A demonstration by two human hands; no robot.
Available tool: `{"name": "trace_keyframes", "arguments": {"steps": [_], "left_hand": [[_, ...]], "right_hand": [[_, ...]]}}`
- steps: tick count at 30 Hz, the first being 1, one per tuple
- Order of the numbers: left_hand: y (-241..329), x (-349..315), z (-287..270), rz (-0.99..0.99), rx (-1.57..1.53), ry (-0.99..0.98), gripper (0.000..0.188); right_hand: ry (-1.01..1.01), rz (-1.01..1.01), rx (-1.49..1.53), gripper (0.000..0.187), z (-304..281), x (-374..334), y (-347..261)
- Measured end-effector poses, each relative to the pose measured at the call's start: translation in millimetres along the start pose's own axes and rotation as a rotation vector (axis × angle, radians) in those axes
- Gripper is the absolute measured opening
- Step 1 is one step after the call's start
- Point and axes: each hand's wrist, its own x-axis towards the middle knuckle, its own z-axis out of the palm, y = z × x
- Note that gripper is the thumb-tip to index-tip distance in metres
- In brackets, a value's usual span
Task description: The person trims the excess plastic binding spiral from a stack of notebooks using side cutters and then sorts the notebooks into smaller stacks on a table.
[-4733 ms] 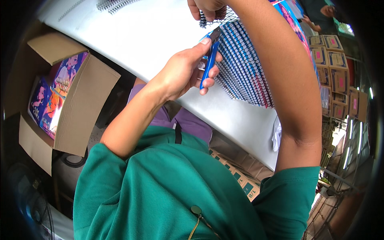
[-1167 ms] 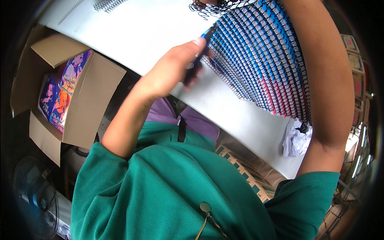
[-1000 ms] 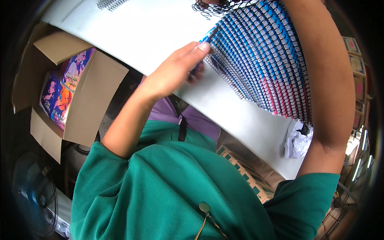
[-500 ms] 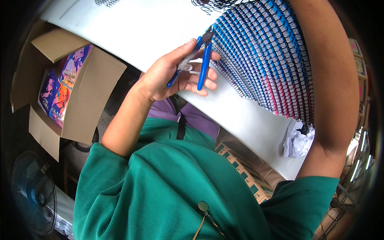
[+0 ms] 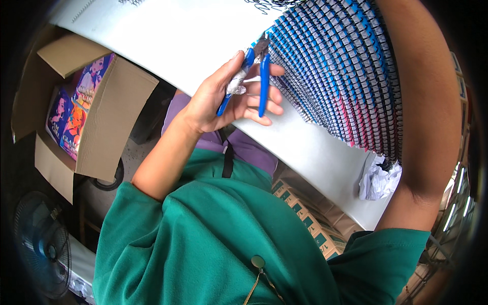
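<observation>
Head view shows the blue-handled metal cutting pliers (image 5: 255, 76) with handles spread apart, their tip at the near edge of the fanned stack of black spiral-bound notebooks (image 5: 345, 76) on the white table (image 5: 168, 40). The left hand (image 5: 229, 96) holds them loosely, fingers opened wider than half a second ago. The right hand is out of view; only its forearm crosses above the stack. A crumpled white paper (image 5: 378, 178) lies beside it.

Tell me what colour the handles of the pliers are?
Blue. The pliers sit in the left hand, clearest in the head view.
</observation>
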Motion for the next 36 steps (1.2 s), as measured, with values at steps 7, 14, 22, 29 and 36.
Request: {"name": "trace_keyframes", "arguments": {"steps": [7,14,22,29,36], "left_hand": [[-24.8,21.0,-20.8,-0.034,-0.588,-0.374,0.074],[-23.1,18.8,-21.1,-0.102,-0.707,-0.403,0.070],[13.2,1.5,39.2,-0.044,1.566,0.799,0.057],[5.2,-2.8,10.4,-0.083,-0.104,0.059,0.069],[2.2,-1.2,-17.8,-0.071,-0.124,-0.033,0.070]], "right_hand": [[-0.025,0.024,-0.021,0.032,-1.4,-1.3,-4.8],[0.004,0.025,0.012,0.030,1.9,-0.4,-2.1],[0.022,0.024,0.065,0.029,5.3,-0.9,2.5],[0.017,0.024,0.087,0.028,3.8,-2.5,-2.4],[0.011,0.033,0.098,0.027,3.0,-2.5,-4.4]]}}
